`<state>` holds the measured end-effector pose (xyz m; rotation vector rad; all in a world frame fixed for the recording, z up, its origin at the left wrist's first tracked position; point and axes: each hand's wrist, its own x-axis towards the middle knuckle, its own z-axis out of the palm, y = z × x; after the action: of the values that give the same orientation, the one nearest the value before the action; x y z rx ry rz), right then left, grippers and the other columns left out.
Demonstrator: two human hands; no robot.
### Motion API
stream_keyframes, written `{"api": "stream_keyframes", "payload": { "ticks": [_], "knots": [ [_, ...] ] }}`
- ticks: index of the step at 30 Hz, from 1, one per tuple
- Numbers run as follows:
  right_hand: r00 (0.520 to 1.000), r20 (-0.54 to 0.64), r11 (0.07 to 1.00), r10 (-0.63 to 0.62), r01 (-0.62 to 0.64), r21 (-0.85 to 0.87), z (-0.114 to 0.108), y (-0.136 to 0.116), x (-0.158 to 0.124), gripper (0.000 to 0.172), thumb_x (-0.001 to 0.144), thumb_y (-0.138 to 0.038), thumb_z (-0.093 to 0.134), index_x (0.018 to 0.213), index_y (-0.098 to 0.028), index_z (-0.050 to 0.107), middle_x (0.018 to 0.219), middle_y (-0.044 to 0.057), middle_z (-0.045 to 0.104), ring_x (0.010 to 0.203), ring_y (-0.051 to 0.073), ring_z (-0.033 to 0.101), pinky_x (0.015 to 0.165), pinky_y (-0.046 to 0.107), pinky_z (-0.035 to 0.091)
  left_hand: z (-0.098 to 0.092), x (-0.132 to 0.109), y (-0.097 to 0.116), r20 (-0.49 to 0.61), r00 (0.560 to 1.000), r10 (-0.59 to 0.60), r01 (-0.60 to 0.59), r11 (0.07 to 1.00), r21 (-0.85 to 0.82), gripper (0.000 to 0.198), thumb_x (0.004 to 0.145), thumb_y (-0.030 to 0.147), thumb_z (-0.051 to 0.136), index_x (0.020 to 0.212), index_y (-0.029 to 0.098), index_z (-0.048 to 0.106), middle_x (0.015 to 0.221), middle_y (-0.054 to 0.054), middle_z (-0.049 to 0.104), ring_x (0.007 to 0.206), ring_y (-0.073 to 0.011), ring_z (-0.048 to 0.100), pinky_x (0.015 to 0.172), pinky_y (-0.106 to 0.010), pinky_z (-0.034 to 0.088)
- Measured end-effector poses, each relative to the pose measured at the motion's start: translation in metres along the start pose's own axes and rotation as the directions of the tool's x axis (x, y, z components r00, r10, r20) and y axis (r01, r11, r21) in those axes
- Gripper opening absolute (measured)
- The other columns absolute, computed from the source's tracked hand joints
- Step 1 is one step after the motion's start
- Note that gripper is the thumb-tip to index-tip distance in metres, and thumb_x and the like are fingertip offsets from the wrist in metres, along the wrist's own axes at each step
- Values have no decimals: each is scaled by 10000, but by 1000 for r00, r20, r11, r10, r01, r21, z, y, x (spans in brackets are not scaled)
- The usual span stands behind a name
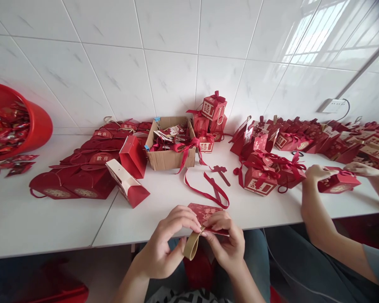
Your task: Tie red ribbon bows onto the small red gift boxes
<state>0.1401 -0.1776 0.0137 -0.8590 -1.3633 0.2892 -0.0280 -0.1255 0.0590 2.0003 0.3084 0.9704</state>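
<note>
At the table's front edge, a red printed gift box (205,212) lies partly under my hands. A gold ribbon loop (192,246) sticks out from it toward me. My left hand (172,237) pinches this loop near its base. Closed fingers of my right hand (225,240) grip the box's near side, thumb by the foot of the loop. The fingers hide most of the box. Just beyond it lie a long dark red ribbon (205,195) and a flat red strip with a cut-out flower-like end (221,173).
A cardboard box (170,159) holds cards and ribbon. Finished red boxes (260,181) stand to the right, where a co-worker's hands (318,173) handle another red box (339,182). Domed red boxes (91,176) and a red bucket (39,122) of wrapped sweets are left.
</note>
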Motion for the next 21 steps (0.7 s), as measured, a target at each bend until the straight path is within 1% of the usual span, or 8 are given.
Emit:
{"api": "stream_keyframes", "payload": {
  "ticks": [4,8,10,13,15,18,21],
  "knots": [
    [1000,20,1000,2,-2,-27,1,-1,2,240,763,-41,654,842,-214,507,776,17,645,698,168,594,632,330,480,-1,-2,-1,14,1000,13,-14,998,59,321,770,18,517,1038,192,553,981,-89,589,996,-223,535,891,-401,463],
    [999,31,998,-29,30,-48,1,-2,3,243,760,-35,648,843,-212,505,769,18,650,684,168,591,640,343,476,3,-5,-6,-10,1000,-29,29,998,58,359,754,-5,563,1045,201,524,976,-79,577,947,-200,562,822,-344,491],
    [998,30,997,-51,53,-58,1,-3,4,240,764,-38,646,854,-212,508,781,22,660,692,173,601,647,349,481,5,-6,-9,-21,999,-37,38,997,70,338,765,-8,582,1020,207,528,961,-69,591,928,-185,576,825,-327,488],
    [995,35,992,-91,94,-88,1,-4,5,220,771,-58,651,844,-213,512,891,58,696,750,193,625,666,365,500,5,-7,-10,-31,999,-25,27,997,66,277,789,0,580,970,207,542,918,-57,614,897,-172,592,851,-329,478],
    [993,49,988,-108,113,-104,1,-5,5,219,770,-65,656,826,-219,510,934,63,713,770,201,632,667,367,510,4,-7,-10,-44,999,-26,28,998,50,237,805,13,568,950,201,552,894,-60,622,880,-174,597,840,-331,482],
    [993,68,989,-100,107,-101,1,-6,6,232,770,-63,655,816,-232,503,879,38,730,733,195,628,645,362,513,4,-6,-10,-66,997,-40,42,999,24,181,825,40,558,925,191,566,873,-72,626,863,-185,603,800,-327,495],
    [995,66,992,-78,84,-99,2,-6,6,236,773,-76,655,825,-242,495,860,36,725,718,202,626,636,377,510,5,-5,-10,-69,996,-48,49,999,15,169,829,48,558,916,193,568,870,-72,632,856,-187,608,798,-331,495]
  ]
}}
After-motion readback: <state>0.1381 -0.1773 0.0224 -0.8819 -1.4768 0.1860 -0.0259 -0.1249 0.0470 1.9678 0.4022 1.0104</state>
